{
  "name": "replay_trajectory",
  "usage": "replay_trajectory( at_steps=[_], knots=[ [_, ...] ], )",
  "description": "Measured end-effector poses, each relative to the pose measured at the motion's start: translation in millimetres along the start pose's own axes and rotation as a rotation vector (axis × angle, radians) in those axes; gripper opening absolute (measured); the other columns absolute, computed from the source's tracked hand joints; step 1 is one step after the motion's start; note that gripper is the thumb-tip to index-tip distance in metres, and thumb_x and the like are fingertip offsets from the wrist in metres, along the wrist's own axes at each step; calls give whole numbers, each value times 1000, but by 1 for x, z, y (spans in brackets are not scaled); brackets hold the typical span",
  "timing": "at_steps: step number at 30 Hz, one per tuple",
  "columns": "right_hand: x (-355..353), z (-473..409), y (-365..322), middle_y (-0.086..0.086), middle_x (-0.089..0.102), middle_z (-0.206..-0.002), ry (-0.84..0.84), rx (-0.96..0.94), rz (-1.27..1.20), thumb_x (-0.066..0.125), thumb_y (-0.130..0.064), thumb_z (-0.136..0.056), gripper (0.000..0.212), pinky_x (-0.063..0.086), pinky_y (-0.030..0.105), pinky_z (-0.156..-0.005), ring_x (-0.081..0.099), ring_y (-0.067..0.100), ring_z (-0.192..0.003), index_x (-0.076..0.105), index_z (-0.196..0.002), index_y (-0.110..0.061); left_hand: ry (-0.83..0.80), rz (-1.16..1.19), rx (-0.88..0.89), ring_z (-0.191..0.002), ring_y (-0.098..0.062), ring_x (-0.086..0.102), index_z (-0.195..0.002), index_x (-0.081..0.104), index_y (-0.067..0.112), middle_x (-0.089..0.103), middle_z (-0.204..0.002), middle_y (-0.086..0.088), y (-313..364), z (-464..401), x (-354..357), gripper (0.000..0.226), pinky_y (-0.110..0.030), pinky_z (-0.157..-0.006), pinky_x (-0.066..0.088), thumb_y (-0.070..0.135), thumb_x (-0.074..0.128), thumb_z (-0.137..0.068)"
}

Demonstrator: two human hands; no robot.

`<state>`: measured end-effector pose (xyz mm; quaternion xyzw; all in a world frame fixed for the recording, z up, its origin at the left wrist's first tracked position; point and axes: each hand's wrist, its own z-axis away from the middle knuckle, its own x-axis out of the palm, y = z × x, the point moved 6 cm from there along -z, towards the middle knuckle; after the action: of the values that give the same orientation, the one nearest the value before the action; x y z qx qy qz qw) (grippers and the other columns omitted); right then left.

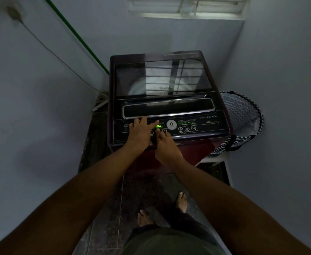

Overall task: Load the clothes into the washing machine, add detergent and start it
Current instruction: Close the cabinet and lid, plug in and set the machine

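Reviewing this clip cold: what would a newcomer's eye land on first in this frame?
Probably the green display glowing "P4" on the dark control panel at the front of the washing machine, whose lid is shut. Both hands meet right there: the left hand lies spread on the panel, the right hand points a finger at the buttons below the display. A zigzag-patterned laundry basket stands to the machine's right.

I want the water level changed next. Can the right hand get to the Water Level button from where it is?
Probably yes: the right hand is on the control panel, and nothing lies between it and the Water Level button.
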<state>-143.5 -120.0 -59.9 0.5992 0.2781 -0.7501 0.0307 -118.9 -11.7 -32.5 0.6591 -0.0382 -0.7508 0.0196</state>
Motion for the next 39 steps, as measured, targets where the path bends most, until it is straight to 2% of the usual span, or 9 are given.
replay_trajectory(
  at_steps=[4, 11, 14, 17, 19, 24, 28, 33, 39],
  knots=[
    [-6, -1, -4, 11, 38, -140, -9, -10, -1, 58, -1, -78, 61, 51, 41, -92, 41, 26, -113, 41, -137, 5, 15, -3, 11, -126, -31, 35, -147, 27, 45, 35, -139, -6, -1, -1, 2, 100, -49, -107, 35, 35, 85, -66],
    [-15, -24, -3, 11, 63, -99, -46, -42, -61, 62, -8, -79, 23, 53, 33, -76, 62, 26, -89, 67, -101, -4, -12, -14, 11, -128, -32, 35, -147, 28, 44, 33, -141, -8, 0, -1, 1, 101, -51, -107, 35, 36, 86, -65],
    [-13, -16, -1, 13, 57, -114, -36, -13, -79, 59, -4, -79, 39, 54, 38, -84, 55, 27, -102, 59, -117, 0, -13, -8, 9, -127, -32, 35, -147, 27, 44, 33, -141, -8, 0, 0, 2, 101, -50, -107, 34, 34, 86, -66],
    [-3, 0, 1, 12, 37, -142, -45, -1, -29, 58, -1, -78, 76, 49, 38, -96, 39, 27, -119, 27, -147, 4, -8, 1, 6, -127, -32, 34, -148, 26, 44, 33, -141, -7, 1, 0, 1, 100, -51, -108, 34, 33, 85, -68],
    [-2, 3, 0, 12, 32, -146, -37, 9, -35, 58, 0, -78, 82, 47, 38, -99, 37, 27, -122, 18, -150, 3, -14, 3, 0, -127, -32, 34, -148, 26, 44, 33, -141, -7, 1, 1, 1, 100, -51, -108, 34, 32, 85, -68],
    [-7, -11, -3, 8, 54, -124, -46, -29, -63, 63, -4, -79, 45, 53, 40, -90, 53, 23, -105, 59, -124, -9, -36, 7, -9, -128, -34, 33, -148, 26, 44, 32, -142, -8, 2, 0, 2, 100, -54, -110, 33, 34, 85, -68],
    [-38, -20, -8, 10, 68, -99, -107, 29, -183, 67, -15, -85, 22, 53, 37, -87, 63, 20, -90, 65, -105, -5, -35, 5, -2, -126, -34, 35, -148, 27, 43, 33, -140, -10, 3, 0, 1, 99, -55, -109, 34, 34, 85, -68],
    [-31, -19, -4, 10, 66, -103, -115, 49, -186, 68, -13, -84, 27, 53, 37, -87, 64, 25, -97, 63, -110, -6, -30, 14, -1, -127, -34, 34, -148, 27, 44, 33, -140, -9, 2, 0, 1, 101, -55, -109, 34, 34, 85, -67],
    [-1, -2, 4, 8, 42, -132, -30, -1, -52, 54, 2, -78, 77, 50, 36, -92, 41, 23, -111, 24, -148, 1, -27, 10, -14, -127, -33, 34, -148, 26, 45, 32, -140, -7, 2, 0, 1, 101, -53, -108, 34, 34, 85, -67]
  ],
)
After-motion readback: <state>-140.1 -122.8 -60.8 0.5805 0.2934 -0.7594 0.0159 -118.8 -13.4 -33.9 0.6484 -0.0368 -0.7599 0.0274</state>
